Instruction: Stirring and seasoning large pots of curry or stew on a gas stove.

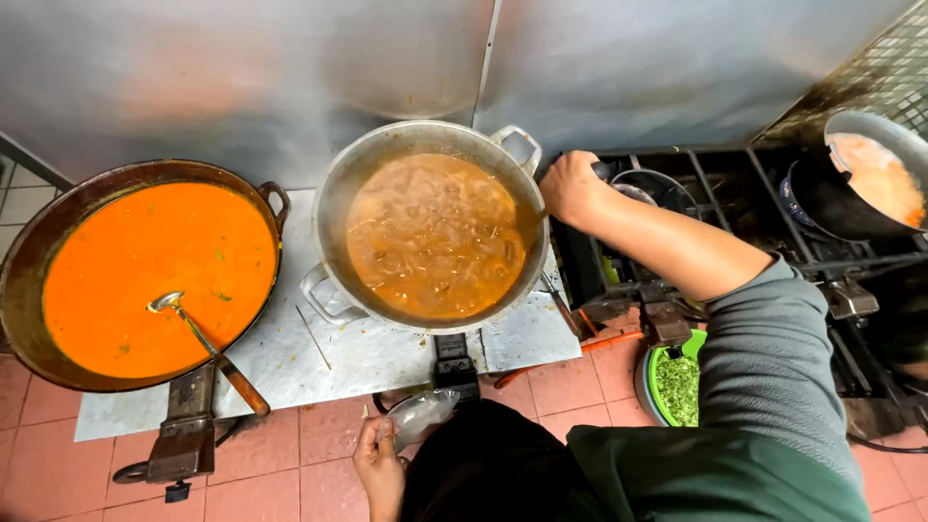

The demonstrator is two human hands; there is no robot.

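- Already the right hand (572, 187) is closed on a dark handle at the far rim of the large round steel pot of brown stew (435, 232); what the handle belongs to dips behind the rim and cannot be told.
- Low and near the body, the left hand (379, 462) pinches a crumpled clear plastic bag (419, 414), seemingly emptied.
- Left of that grip, the wide dark pan of orange sauce (155, 275) holds a resting steel ladle with a wooden handle (208, 346), untouched.
- Beneath the right forearm sits a green tub of chopped greens (677, 385), seemingly not yet added.
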